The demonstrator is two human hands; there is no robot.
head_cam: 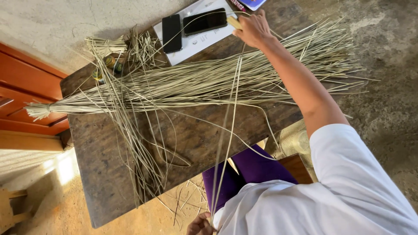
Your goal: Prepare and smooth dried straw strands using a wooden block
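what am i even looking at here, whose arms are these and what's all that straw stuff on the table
This is one picture from a camera worn on a person's head, looking down at their own two bare hands; no machine is involved. The person wears a white top and purple trousers and sits at a dark wooden table.

Across the table lies a big bundle of pale dried straw strips, tied at its left end, with looser strips crossing it. At the far edge are two dark phones on a white sheet, and a small bottle half hidden under straw.

The right hand reaches to the far edge and pinches thin strands that run back to the left hand near the lap, which grips their other end.
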